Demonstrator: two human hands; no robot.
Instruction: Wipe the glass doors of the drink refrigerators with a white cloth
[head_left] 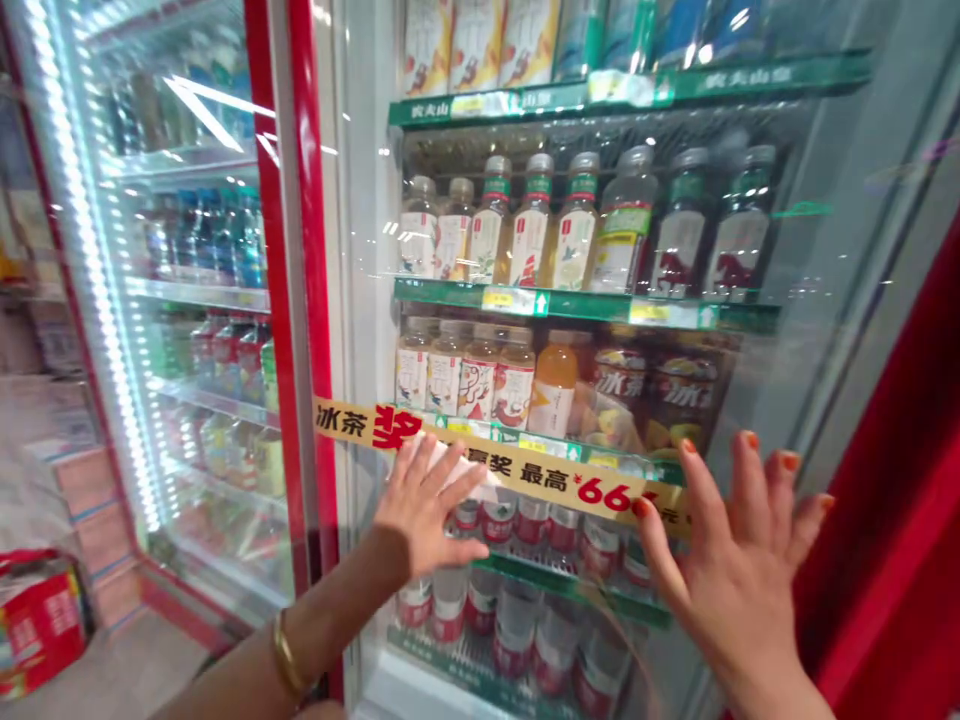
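Standing right up at a tall drinks cooler here, the kind with a clear glass door point(806, 330) in a glossy red metal frame point(304, 300). Both hands are up in front of it, palms forward and fingers spread wide. The left hand point(424, 505), with a thin gold bangle point(289, 655) on the wrist, looks pressed against a long yellow printed promo banner point(510, 470) stuck across the glass. The right hand point(731, 545), with orange nails, is down by the banner's far end. The grip's open on both, nothing held, though I can't tell if the right one is actually touching the glass or just hovering.

The door stands upright, long axis vertical, and the banner slopes slightly down to the right across it. Behind the glass, stock looks sorted by type along green plastic shelf rails point(585, 305), labels out so you can read them without opening up: clear plastic tea bottles point(529, 235) up top, a squat orange juice bottle point(553, 385) lower down, white-and-red cans point(517, 640) at the bottom. On the left there's a second lit glass cooler door point(187, 300), and a red printed package point(41, 625) sits on the floor.
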